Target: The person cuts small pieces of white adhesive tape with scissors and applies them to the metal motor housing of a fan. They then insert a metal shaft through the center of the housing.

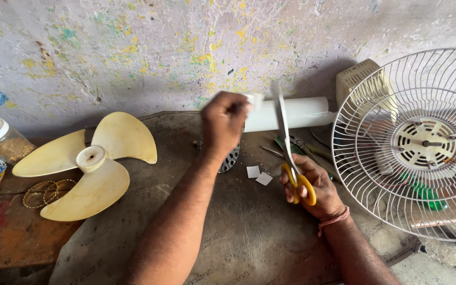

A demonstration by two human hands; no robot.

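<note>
A fan repair workshop: loose fan blade (88, 166), wire fan guard (423, 142), worn workbench (228, 232).

Left arm: your forearm is bare from the bottom edge of the view up to the wrist; no sleeve shows.
Left hand (222, 124): bare, no glove; you wear no ring or band that can be seen.
Right arm: bare forearm, no sleeve in view.
Right wrist: you wear a thin pinkish-red thread band (334, 220), several strands wound together, sitting just below the hand.
Right hand (312, 184): bare, no glove; rings cannot be made out.
</note>
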